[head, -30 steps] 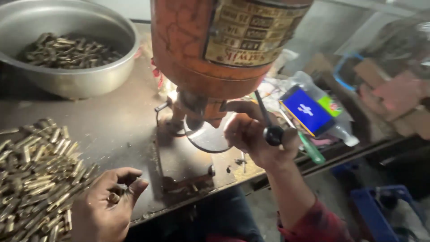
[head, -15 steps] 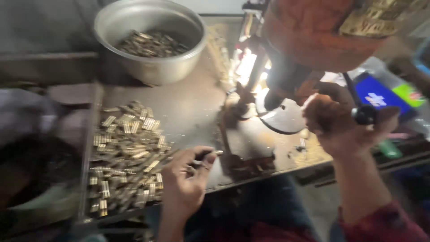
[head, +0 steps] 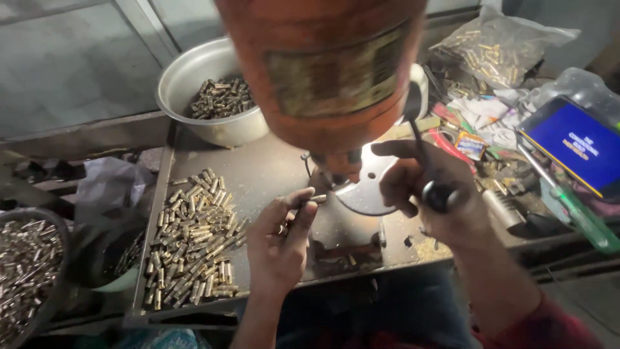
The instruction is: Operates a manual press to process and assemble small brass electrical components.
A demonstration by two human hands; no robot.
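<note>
1. The person's left hand [head: 279, 242] is pinching a small brass piece [head: 316, 199] between thumb and fingertips, its fingers closed on it. Half a second ago that hand was hovering back by the loose pile; now it is reaching up so that the piece is sitting just beside the bright round plate [head: 369, 189] under the machine. To my eye, one piece is being fed in.

2. The right hand [head: 426, 194] is wrapping around the black knob [head: 440, 196] of the lever [head: 416, 139], fingers closed on it. It is keeping the same grip it had a second ago.

3. On the dark metal tray [head: 258, 171] of the counter, left of the left hand, a pile of brass pieces [head: 194, 242] is lying loose.

4. Directly above the plate, the big orange machine body [head: 323, 71] is hanging close to the camera and hiding the spot where its tip is meeting the work.

5. At the near left edge, a dark bowl [head: 29, 271] is holding more shiny pieces.

6. Off to the right, a phone with a blue screen [head: 578, 145] is lying among clutter, with a green-handled tool [head: 578, 213] just below it.

7. Farther back, a steel bowl [head: 206, 97] is holding darker pieces, and a clear bag of brass parts [head: 497, 48] is resting at the far right.
</note>
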